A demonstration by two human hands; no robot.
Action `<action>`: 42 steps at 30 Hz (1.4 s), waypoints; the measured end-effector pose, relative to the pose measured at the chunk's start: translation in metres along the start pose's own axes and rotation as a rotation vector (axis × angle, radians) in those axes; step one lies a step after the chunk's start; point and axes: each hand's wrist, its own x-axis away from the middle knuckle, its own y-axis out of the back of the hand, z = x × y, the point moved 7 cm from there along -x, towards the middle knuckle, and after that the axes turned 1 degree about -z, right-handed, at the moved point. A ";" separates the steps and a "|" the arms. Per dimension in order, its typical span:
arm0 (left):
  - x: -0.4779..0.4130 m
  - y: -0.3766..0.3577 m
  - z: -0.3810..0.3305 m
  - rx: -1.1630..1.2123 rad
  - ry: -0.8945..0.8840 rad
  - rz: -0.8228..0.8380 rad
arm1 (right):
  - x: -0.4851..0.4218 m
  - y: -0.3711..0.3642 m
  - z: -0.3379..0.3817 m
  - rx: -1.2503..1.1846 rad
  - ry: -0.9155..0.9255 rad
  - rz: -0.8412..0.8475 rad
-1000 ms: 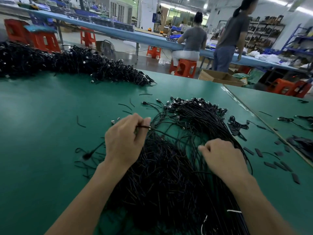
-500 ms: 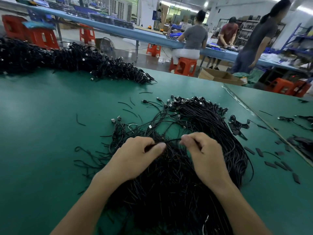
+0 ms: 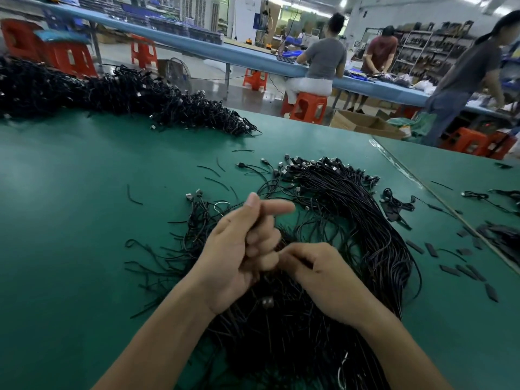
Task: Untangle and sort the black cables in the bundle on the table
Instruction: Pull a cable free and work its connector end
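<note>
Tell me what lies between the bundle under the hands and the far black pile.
Head view: mostly bare green table, with a few short loose black cable scraps scattered between the bundle and the far pile.

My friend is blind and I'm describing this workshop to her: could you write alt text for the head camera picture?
A person's left hand and right hand meet over a tangled bundle of black cables on a green table. A second cable heap lies at the far left; people work at a blue bench behind.
</note>
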 end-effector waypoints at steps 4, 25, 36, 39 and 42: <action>-0.005 0.026 -0.003 -0.094 -0.181 -0.197 | 0.014 -0.013 0.013 0.104 0.027 0.175; -0.001 0.033 -0.010 -0.964 -0.254 -0.257 | 0.014 0.017 0.043 0.202 0.140 0.031; 0.010 -0.001 0.019 -0.377 0.213 0.124 | -0.002 0.041 0.029 -0.015 0.045 -0.289; 0.004 0.010 0.007 -0.119 0.106 -0.035 | 0.003 0.019 0.016 0.047 -0.048 -0.126; 0.002 0.015 0.004 0.094 0.063 -0.138 | 0.011 -0.009 0.014 0.132 -0.080 0.093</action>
